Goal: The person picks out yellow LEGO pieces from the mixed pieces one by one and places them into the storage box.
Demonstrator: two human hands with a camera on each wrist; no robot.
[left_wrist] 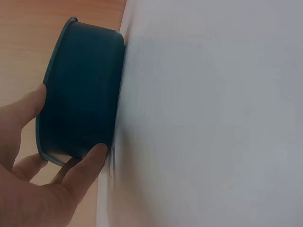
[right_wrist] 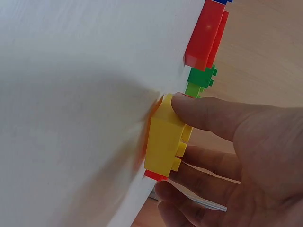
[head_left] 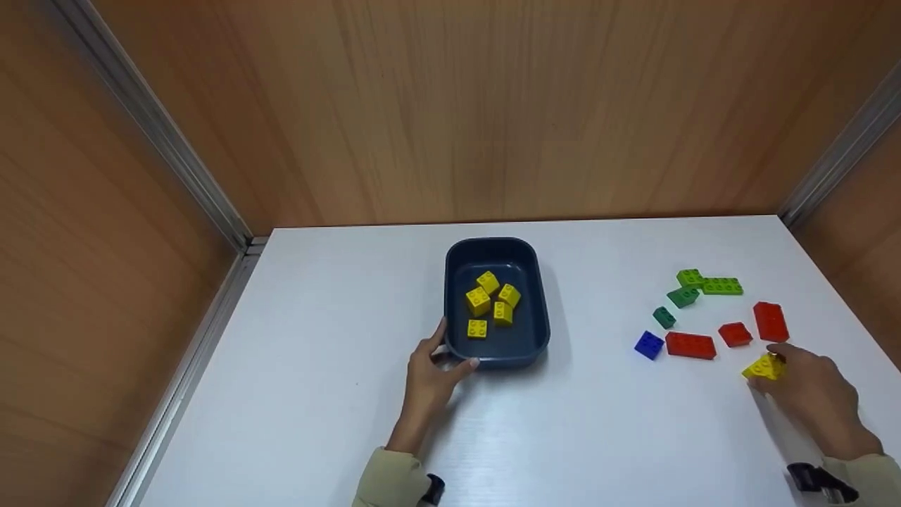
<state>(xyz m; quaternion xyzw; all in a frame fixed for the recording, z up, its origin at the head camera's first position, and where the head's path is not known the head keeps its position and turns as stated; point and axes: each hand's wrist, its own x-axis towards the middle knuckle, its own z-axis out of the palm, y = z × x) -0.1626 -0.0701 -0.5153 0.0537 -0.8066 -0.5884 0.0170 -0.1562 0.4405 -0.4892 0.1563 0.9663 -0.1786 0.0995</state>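
Note:
In the head view a dark blue tray (head_left: 529,282) holds several yellow toy bricks (head_left: 478,301). My left hand (head_left: 427,377) holds the tray's near left corner, thumb at the near rim and fingers along the left side. The left wrist view shows the left fingers (left_wrist: 87,172) against the tray's outer wall (left_wrist: 83,90). At the right, my right hand (head_left: 816,398) grips a yellow brick (head_left: 764,367) by its ends between thumb and fingers. In the right wrist view this brick (right_wrist: 165,144) has its studs facing the palm; whether it touches the table is unclear.
Red bricks (head_left: 690,346), a blue brick (head_left: 649,345) and several green bricks (head_left: 683,296) lie beyond and left of the right hand on the white table (head_left: 317,338). Wooden panels (head_left: 493,113) stand behind the table and at both sides.

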